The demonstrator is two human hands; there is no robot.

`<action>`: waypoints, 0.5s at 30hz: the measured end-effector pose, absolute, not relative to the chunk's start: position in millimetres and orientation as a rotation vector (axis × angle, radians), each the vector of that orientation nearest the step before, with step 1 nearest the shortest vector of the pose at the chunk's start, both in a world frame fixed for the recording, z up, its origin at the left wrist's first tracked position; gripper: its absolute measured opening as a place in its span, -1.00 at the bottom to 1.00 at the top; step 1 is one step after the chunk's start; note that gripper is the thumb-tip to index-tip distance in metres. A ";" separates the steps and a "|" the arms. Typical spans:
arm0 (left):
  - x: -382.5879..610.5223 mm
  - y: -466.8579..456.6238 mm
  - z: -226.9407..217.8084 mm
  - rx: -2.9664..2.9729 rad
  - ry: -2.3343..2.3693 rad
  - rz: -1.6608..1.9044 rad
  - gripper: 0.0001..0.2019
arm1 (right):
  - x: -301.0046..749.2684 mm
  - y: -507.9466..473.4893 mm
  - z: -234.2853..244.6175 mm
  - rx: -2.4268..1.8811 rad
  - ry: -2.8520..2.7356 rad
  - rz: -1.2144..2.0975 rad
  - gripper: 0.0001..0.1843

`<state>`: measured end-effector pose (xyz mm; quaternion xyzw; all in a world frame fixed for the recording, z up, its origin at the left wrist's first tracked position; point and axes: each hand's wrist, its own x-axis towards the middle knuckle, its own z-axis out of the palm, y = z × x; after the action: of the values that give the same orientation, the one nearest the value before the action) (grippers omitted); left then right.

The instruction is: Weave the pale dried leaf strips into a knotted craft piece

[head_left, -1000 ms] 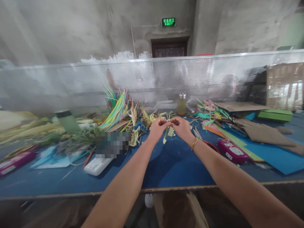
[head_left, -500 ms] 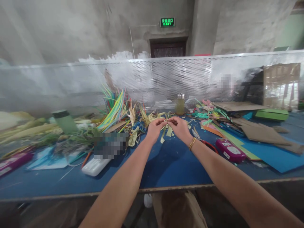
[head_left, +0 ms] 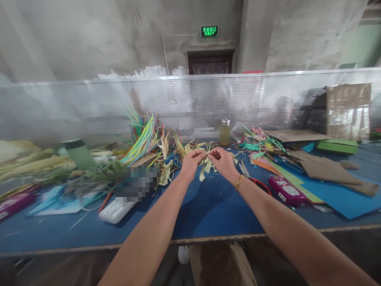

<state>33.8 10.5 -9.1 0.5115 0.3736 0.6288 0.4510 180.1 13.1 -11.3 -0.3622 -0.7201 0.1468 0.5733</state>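
Observation:
My left hand [head_left: 190, 163] and my right hand [head_left: 224, 163] meet above the blue table, fingertips pinched close together. Between them is a pale yellow-green husk strip [head_left: 203, 174], its loose end hanging below the fingers. The exact spot they pinch is small and partly hidden by the fingers. Just behind and to the left lie dried corn husks [head_left: 164, 143] and more pale strips. Scissors with red handles [head_left: 261, 186] rest to the right of my right wrist, partly covered by the forearm.
To the left are colourful pipe cleaners [head_left: 145, 135], a green-lidded jar [head_left: 77, 153], and a white object [head_left: 114, 210], partly blurred out. A glass bottle [head_left: 225, 133] stands at the back. Rightward lie a purple box [head_left: 285, 190], blue sheet [head_left: 348, 204] and cardboard [head_left: 327, 169]. A perforated metal screen [head_left: 208, 95] borders the table.
The fingers of both hands have shifted slightly but still pinch together at the strip. The view has tilted a little, so the background sits slightly lower.

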 end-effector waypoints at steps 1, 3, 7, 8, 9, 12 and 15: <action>33.5 10.9 -8.7 1.224 0.911 1.566 -0.76 | 180.0 13.2 -11.5 -0.848 -1.691 0.339 -0.91; 32.7 11.7 -7.7 1.149 0.889 1.588 -0.74 | 179.8 13.6 -11.9 -0.848 -1.694 0.324 -0.91; 30.8 12.1 -5.0 1.043 0.874 1.611 -0.70 | 179.5 13.5 -12.5 -0.858 -1.725 0.313 -0.90; 30.4 12.0 -4.3 1.022 0.870 1.616 -0.70 | 179.6 13.0 -12.4 -0.860 -1.740 0.309 -0.90; 30.0 11.9 -3.7 1.004 0.867 1.618 -0.70 | 179.9 12.5 -12.1 -0.862 -1.756 0.301 -0.90; 29.1 11.7 -2.7 0.965 0.880 1.608 -0.72 | 182.2 10.1 -9.5 -0.876 -1.809 0.149 -0.91; 28.8 12.1 -3.2 0.942 0.867 1.574 -0.74 | 185.2 6.3 -3.7 -0.909 -1.853 -0.181 -0.91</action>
<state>28.8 12.1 -3.2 0.3944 0.3627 0.6589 0.5280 185.2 6.3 -3.7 -0.3776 -0.7694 -0.0751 0.5097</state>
